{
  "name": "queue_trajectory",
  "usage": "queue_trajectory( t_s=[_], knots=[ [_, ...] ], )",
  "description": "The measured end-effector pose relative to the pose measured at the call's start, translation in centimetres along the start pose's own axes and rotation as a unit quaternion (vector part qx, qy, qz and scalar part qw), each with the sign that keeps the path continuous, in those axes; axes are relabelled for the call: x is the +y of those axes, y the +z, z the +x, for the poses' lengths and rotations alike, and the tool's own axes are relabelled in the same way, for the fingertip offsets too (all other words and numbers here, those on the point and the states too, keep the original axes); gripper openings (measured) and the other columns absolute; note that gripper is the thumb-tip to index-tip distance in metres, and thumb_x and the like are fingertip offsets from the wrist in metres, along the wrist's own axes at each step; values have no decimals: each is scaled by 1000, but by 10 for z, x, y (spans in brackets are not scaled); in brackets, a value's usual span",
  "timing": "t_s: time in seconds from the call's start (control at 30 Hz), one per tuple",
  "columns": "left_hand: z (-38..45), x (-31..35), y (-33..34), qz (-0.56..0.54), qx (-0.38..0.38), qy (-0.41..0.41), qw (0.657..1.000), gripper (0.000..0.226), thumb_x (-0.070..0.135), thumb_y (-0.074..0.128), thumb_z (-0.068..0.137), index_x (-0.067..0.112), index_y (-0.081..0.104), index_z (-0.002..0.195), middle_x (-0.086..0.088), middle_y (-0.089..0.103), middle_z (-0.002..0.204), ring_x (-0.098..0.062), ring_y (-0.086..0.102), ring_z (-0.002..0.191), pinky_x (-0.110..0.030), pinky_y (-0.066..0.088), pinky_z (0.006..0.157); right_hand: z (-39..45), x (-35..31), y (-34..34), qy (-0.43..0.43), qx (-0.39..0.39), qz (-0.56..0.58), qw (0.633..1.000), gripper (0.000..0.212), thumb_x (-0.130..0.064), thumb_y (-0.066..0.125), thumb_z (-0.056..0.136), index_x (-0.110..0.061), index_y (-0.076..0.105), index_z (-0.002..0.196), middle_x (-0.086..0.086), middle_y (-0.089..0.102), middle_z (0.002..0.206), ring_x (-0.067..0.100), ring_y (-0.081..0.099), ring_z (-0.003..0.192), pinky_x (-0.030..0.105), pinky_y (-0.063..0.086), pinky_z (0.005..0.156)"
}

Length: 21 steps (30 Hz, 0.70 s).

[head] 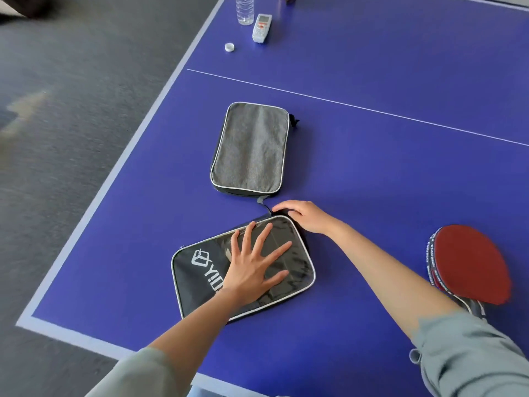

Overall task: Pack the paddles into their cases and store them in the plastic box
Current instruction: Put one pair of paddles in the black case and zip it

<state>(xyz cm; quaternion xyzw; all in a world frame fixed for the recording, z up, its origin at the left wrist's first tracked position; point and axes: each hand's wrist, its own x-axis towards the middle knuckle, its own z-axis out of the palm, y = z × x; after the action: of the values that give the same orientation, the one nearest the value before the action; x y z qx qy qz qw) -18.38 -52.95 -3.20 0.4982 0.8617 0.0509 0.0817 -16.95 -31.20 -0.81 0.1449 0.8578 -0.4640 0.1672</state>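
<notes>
A black paddle case with white lettering lies near the table's front edge. My left hand presses flat on it with fingers spread. My right hand curls over the case's far right corner, where the zipper runs; whether it pinches the pull is hidden. A grey paddle case lies zipped beyond it. Red paddles, stacked, lie at the right with their handles partly under my right sleeve. No plastic box is in view.
On the blue table tennis table, at the far left, stand a clear water bottle, a white remote and a white bottle cap. Grey carpet floor lies past the left edge.
</notes>
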Motion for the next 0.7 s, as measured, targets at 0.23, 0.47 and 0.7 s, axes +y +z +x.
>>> queue_trajectory(
  t_s=[0.23, 0.47, 0.7],
  knots=[
    [1, 3, -7, -9, -30, -13, 999, 57, 70, 28, 86, 53, 25, 140, -7, 26, 155, -41, 19, 141, -61, 16, 111, 5, 3, -8, -12, 1, -51, 999, 28, -12, 52, 95, -17, 63, 120, -2, 66, 119, 20, 61, 92, 20, 39, 83],
    [-8, -24, -28, -146, 34, -84, 985, 52, 42, 54, 91, 32, 42, 140, -8, 40, 146, -32, 25, 141, -48, 14, 116, -22, -17, 23, -49, 252, -88, 963, 23, -15, 59, 90, -8, 66, 111, 6, 66, 112, 29, 53, 102, 31, 41, 92],
    [-62, -100, -23, -243, 65, -331, 910, 33, 29, 45, 98, 20, 55, 128, -4, 55, 128, -28, 43, 121, -43, 31, 99, -57, -60, 106, -167, -21, -300, 939, 92, -70, 63, 67, -38, 26, 144, 1, 12, 157, 27, 2, 145, 50, 0, 117]
  ],
)
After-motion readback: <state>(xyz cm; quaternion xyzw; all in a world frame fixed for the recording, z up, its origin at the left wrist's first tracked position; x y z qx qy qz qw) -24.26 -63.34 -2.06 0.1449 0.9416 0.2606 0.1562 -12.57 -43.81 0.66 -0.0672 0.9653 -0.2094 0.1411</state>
